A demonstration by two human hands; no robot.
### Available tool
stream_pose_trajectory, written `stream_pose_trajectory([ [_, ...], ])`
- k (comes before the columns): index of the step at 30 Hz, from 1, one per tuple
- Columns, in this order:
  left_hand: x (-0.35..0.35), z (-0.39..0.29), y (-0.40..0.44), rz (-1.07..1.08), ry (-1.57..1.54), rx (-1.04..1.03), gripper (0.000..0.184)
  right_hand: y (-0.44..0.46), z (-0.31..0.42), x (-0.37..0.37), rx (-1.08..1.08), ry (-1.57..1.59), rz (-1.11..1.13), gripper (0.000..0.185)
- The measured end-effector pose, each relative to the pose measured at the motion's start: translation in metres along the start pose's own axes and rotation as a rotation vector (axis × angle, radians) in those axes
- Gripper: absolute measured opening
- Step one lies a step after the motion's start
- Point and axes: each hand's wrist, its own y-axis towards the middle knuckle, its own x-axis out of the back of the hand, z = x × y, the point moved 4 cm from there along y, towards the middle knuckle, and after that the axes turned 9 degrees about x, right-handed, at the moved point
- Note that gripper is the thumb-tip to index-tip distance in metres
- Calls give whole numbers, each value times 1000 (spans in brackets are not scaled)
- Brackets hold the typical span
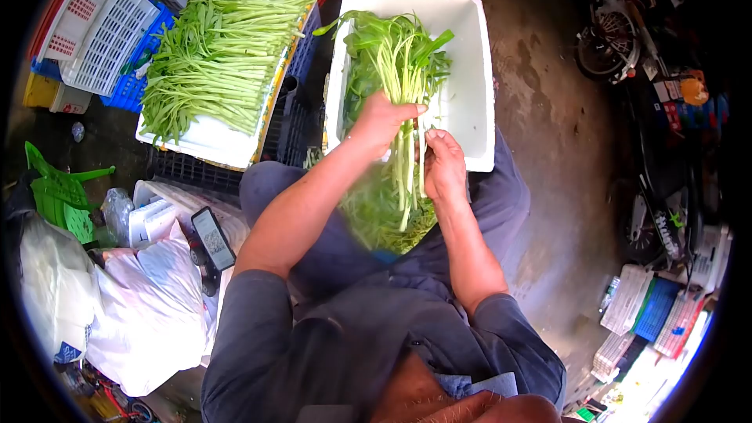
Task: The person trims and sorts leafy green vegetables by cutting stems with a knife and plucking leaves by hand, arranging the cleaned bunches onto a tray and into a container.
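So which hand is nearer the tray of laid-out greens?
Left. The left hand grips the bunch, right of the tray; the right hand is farther right, by the lower stems.

Bright glare lower right; edges curve and darken into black

Smooth, matt white foam-like box, beside seemingly rough, stained concrete floor.

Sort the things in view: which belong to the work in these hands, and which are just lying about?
In use:
- bunch of greens, in the left hand, with the right hand at its stems
- white box beneath
- laid-out greens alongside, probably

Lying about, seemingly:
- phone
- white bag
- stacked baskets
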Motion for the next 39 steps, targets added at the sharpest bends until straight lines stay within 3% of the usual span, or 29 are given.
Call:
stream_pose_trajectory([
  [4,1,-5,-4,31,13,36,27,3,-3,5,31,-51,31,8],
  [7,0,-5,-3,63,47,18,28,4,16,-7,352,-532,94,23],
  [8,2,0,2,82,72,7,28,3,23,-9,249,-546,179,38],
  [11,2,-1,-1,131,103,11,30,17,34,-16,288,-636,341,42],
  [12,5,-3,-1,143,104,26,30,20,34,-19,364,-613,304,35],
  [16,9,-8,4,107,213,5,28,26,17,-2,150,-510,369,18],
  [20,16,-2,9,20,372,21,29,16,24,-7,174,-710,275,15],
  [26,20,-12,10,-56,144,-49,22,-8,10,7,149,-878,339,17],
  [29,26,-25,10,-62,26,-69,21,-33,-1,33,49,-1101,477,20],
  [32,29,-34,9,-54,-48,-58,24,-60,-16,66,81,-1420,746,31],
  [35,30,-31,12,-37,-131,-74,25,-62,-2,76,23,-1544,653,41],
  [36,29,-30,13,-35,-135,-98,26,-54,14,71,2,-1493,518,39],
  [39,25,-28,10,-30,-141,-98,26,-30,50,50,192,-1310,286,33],
])
